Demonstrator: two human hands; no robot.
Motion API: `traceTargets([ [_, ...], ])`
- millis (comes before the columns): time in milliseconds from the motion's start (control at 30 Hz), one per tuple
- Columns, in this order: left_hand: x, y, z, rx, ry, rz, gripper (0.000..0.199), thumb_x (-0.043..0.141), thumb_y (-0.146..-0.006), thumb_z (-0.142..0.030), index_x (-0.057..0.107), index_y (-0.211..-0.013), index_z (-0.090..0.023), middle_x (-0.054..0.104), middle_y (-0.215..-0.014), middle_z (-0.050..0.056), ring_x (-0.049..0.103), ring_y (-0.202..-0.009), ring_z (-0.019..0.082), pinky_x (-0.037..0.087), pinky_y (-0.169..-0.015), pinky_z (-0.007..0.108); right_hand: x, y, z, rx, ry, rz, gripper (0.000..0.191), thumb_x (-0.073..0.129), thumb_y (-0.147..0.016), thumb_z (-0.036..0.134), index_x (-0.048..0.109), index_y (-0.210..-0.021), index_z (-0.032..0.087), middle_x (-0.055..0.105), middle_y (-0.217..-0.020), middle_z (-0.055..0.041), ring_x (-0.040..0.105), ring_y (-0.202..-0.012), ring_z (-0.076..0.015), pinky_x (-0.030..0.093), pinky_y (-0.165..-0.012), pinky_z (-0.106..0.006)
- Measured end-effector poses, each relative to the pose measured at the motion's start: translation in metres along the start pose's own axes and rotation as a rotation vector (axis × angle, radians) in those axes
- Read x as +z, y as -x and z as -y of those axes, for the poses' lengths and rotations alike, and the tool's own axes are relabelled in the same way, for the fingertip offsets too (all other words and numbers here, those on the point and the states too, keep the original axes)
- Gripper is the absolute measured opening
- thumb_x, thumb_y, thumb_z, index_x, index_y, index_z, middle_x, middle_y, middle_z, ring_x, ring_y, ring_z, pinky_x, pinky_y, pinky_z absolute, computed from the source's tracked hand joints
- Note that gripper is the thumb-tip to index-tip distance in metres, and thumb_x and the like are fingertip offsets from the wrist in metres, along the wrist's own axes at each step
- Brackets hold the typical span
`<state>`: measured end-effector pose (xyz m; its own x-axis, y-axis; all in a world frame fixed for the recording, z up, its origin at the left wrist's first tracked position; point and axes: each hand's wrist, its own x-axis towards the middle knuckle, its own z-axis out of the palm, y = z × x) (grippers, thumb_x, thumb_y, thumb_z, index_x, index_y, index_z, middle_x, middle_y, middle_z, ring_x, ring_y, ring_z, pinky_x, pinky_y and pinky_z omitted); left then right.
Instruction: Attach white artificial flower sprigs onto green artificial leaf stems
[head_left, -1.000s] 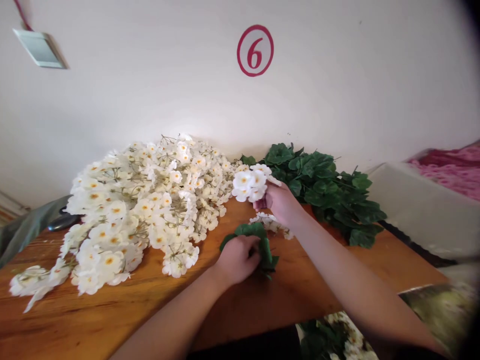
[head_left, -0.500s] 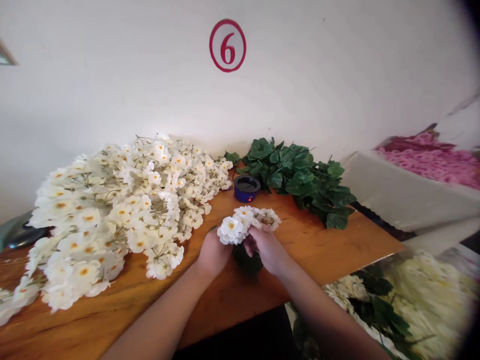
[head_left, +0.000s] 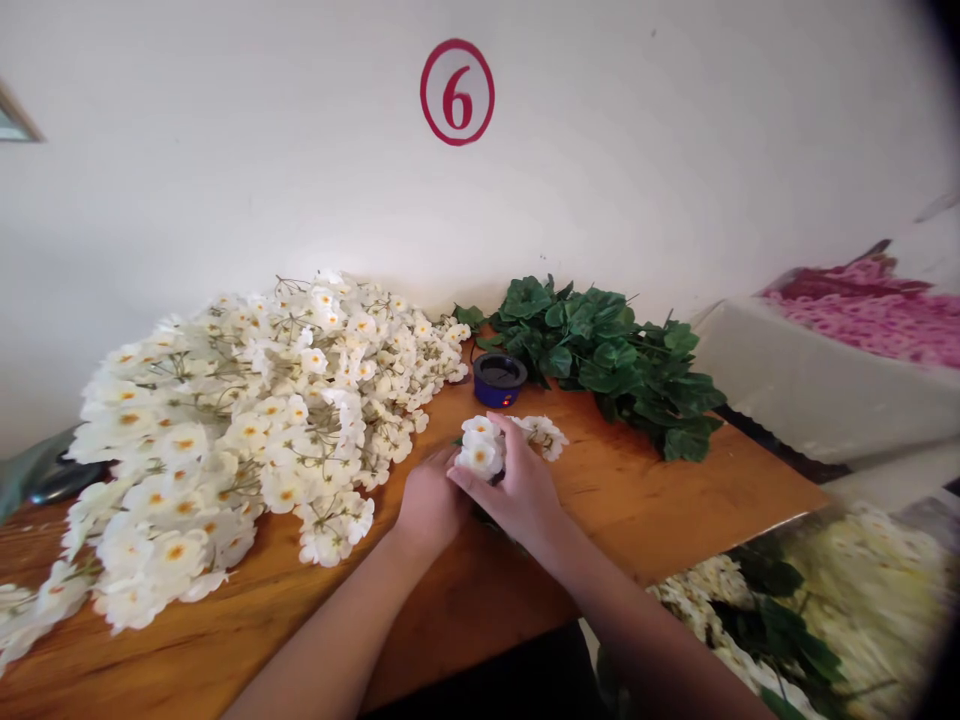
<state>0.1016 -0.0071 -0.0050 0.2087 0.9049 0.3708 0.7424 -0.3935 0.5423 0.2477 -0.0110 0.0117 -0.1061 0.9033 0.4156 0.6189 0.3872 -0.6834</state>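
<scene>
A small bunch of white artificial flowers (head_left: pixel 481 452) with yellow-orange centres is between my two hands, over the near part of the table. My left hand (head_left: pixel 433 503) is closed round the lower part of the bunch, where its own fingers hide the stems. Thumb and fingers of my right hand (head_left: pixel 523 487) curve round the blossoms from the right. More white blossoms from the bunch show beyond the right fingers. Just behind the bunch stands a small round blue pot (head_left: pixel 499 382) with a black rim and a red light.
White artificial flowers (head_left: pixel 225 440) lie heaped on the left of the wooden table (head_left: pixel 637 500). Green leaves (head_left: pixel 607 350) are piled at the back right. Beyond the table's right edge are pink flowers (head_left: pixel 870 310) and bagged pale flowers (head_left: pixel 877 600). A dark, shiny object (head_left: pixel 64 478) sits far left.
My right hand has shifted from the right side of the bunch onto its blossoms, close to my left hand. Less of the flowers shows now. The view has shifted slightly.
</scene>
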Motion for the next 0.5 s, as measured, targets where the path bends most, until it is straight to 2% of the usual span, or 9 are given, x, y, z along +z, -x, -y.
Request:
traceTargets([
  [100,0.0,0.0,0.002,0.065,0.09,-0.01,0.019,0.049,-0.089,-0.016,0.067,-0.097,-0.018,0.069,-0.095,0.009,0.066,-0.091,0.022,0.052,-0.079,0.032,-0.005,-0.007,-0.01,-0.165,0.037,-0.041,0.043,0.061,-0.087,0.047,0.054,-0.121,0.022,0.067,-0.119,-0.0115,0.064,-0.109,-0.0274,0.049,-0.094,-0.04],
  [167,-0.002,0.0,0.0,0.094,0.179,-0.023,0.02,0.047,-0.092,-0.018,0.066,-0.098,-0.019,0.068,-0.096,0.008,0.065,-0.091,0.021,0.052,-0.081,0.032,-0.008,-0.011,-0.016,-0.168,0.031,-0.03,0.031,0.059,-0.088,0.045,0.059,-0.109,0.022,0.07,-0.103,-0.0091,0.066,-0.095,-0.026,0.051,-0.086,-0.039],
  [267,-0.004,0.001,-0.003,0.128,0.299,-0.036,0.022,0.045,-0.096,-0.022,0.066,-0.103,-0.019,0.067,-0.098,0.007,0.063,-0.091,0.018,0.051,-0.082,0.031,-0.01,-0.014,-0.022,-0.033,-0.116,0.023,0.027,0.059,-0.087,0.048,0.058,-0.099,0.023,0.065,-0.082,-0.0038,0.062,-0.074,-0.0213,0.05,-0.067,-0.033],
  [367,-0.004,0.002,-0.005,0.136,0.344,-0.031,0.023,0.045,-0.097,-0.024,0.067,-0.103,-0.02,0.066,-0.097,0.007,0.063,-0.089,0.018,0.051,-0.08,0.03,-0.008,-0.014,-0.028,0.086,-0.315,0.059,0.028,0.059,-0.086,0.052,0.055,-0.089,0.024,0.059,-0.075,-0.0009,0.056,-0.065,-0.0182,0.045,-0.056,-0.029],
  [433,-0.002,0.003,-0.005,0.141,0.342,-0.014,0.023,0.045,-0.098,-0.026,0.066,-0.104,-0.02,0.067,-0.1,0.007,0.064,-0.091,0.018,0.051,-0.081,0.03,-0.007,-0.015,-0.033,0.103,-0.372,0.062,0.03,0.062,-0.084,0.052,0.052,-0.082,0.024,0.055,-0.07,0.001,0.051,-0.061,-0.0163,0.042,-0.053,-0.027],
  [500,0.002,0.004,-0.005,0.124,0.307,-0.011,0.025,0.047,-0.098,-0.03,0.063,-0.114,-0.02,0.069,-0.103,0.007,0.065,-0.093,0.019,0.051,-0.082,0.03,-0.01,-0.017,-0.037,0.079,-0.354,0.022,0.034,0.064,-0.082,0.051,0.047,-0.074,0.024,0.048,-0.064,0.0036,0.045,-0.057,-0.014,0.038,-0.052,-0.026],
])
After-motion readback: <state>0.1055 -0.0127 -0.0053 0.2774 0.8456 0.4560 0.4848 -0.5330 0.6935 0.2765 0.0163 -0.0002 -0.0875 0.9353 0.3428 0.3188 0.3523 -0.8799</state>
